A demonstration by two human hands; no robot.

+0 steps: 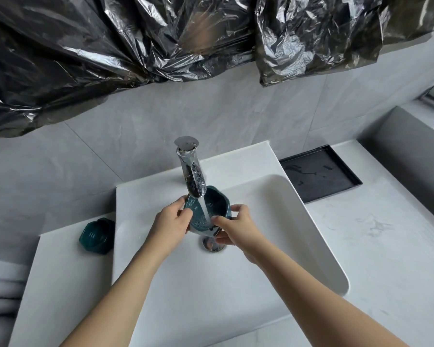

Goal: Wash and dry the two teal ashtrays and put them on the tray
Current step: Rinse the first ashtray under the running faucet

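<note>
A teal ashtray is held under the running chrome faucet, over the white sink. Water streams into its bowl. My left hand grips its left rim with thumb and fingers. My right hand holds its right side, thumb over the rim into the bowl. A second teal ashtray lies upside down on the counter left of the sink. The black tray sits on the counter at the back right, with a few wet marks on it.
Crinkled black plastic sheeting hangs over the wall above the faucet. The chrome drain shows just below the held ashtray. Folded white towels lie at the far left. Marble counter extends to the right.
</note>
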